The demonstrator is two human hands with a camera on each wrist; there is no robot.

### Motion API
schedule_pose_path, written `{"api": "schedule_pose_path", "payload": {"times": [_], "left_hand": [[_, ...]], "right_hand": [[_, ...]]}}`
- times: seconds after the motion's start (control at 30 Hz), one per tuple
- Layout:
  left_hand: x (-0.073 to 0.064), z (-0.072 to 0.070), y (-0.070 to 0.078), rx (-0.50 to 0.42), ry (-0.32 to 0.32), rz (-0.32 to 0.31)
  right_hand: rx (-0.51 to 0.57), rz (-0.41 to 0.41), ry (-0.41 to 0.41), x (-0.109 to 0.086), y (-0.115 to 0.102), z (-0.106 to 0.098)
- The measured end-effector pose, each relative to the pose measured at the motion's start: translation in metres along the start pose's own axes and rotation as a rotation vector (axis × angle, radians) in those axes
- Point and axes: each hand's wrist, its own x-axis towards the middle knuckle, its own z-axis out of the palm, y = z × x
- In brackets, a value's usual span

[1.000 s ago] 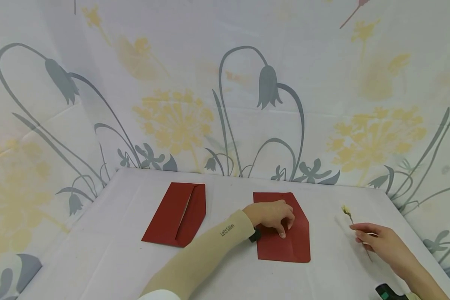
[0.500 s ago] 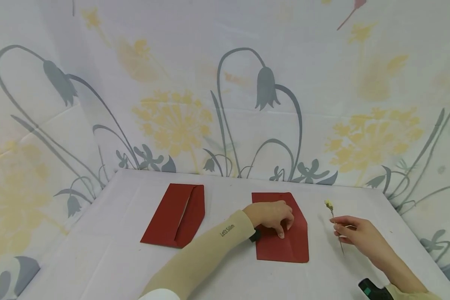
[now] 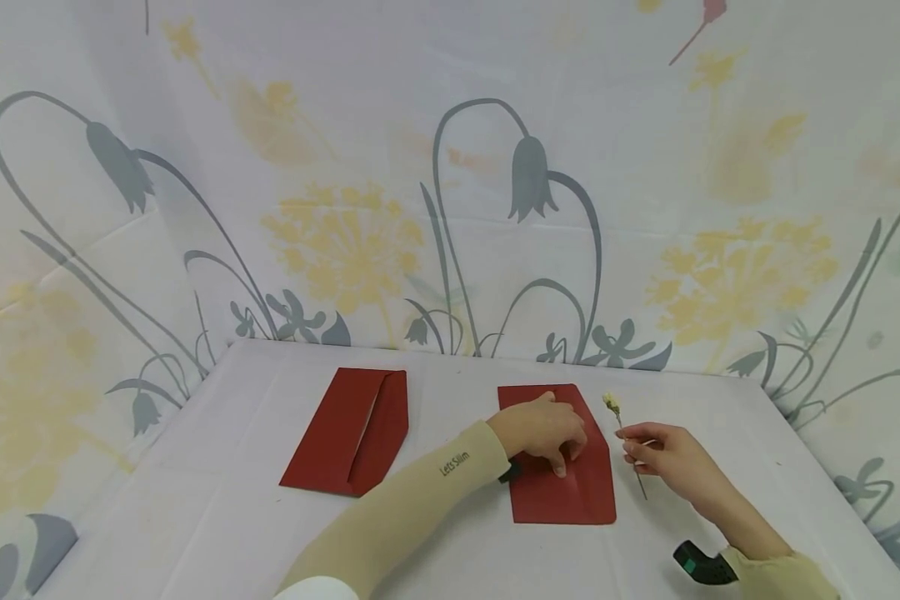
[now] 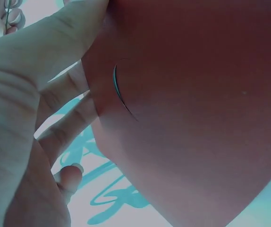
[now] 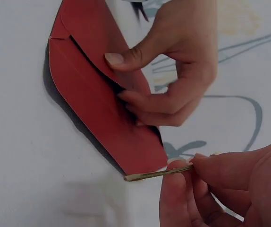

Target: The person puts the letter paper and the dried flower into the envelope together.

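Note:
A red envelope (image 3: 558,502), its flap unfolded, is on the right half of the table in the head view. My left hand (image 3: 542,431) pinches the edge of its opening. In the right wrist view the left thumb (image 5: 131,57) lies on the outer panel, and the other fingers reach into the gap. My right hand (image 3: 675,460) pinches the thin stem of a small yellow flower (image 3: 611,404), just right of the envelope. The flower's head points up and away; its cut stem end (image 5: 138,177) sticks out past the fingertips in the right wrist view.
A second red envelope (image 3: 330,433) lies at the left of the table, its flap also unfolded. The white tabletop (image 3: 195,508) meets a flower-printed cloth backdrop (image 3: 345,167) at the back. Black wrist cameras, one of them the right camera (image 3: 701,562), are worn on both arms.
My right hand has moved left with the flower, from the table's right side to beside the envelope. My left hand keeps its pinch on the envelope, nearly still.

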Motion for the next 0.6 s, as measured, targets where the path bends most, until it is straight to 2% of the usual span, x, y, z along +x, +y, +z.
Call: {"api": "schedule_pose_path", "payload": {"times": [0.13, 0.37, 0.6], "left_hand": [[0.000, 0.002, -0.001, 0.006, 0.017, 0.015], [-0.002, 0.003, -0.003, 0.016, 0.046, 0.055], [0.000, 0.003, -0.008, -0.062, 0.046, 0.117]], "right_hand": [[0.060, -0.006, 0.001, 0.004, 0.001, 0.012], [0.142, 0.046, 0.044, 0.016, -0.001, 0.035], [0.155, 0.038, 0.066, 0.024, -0.002, 0.054]]}}
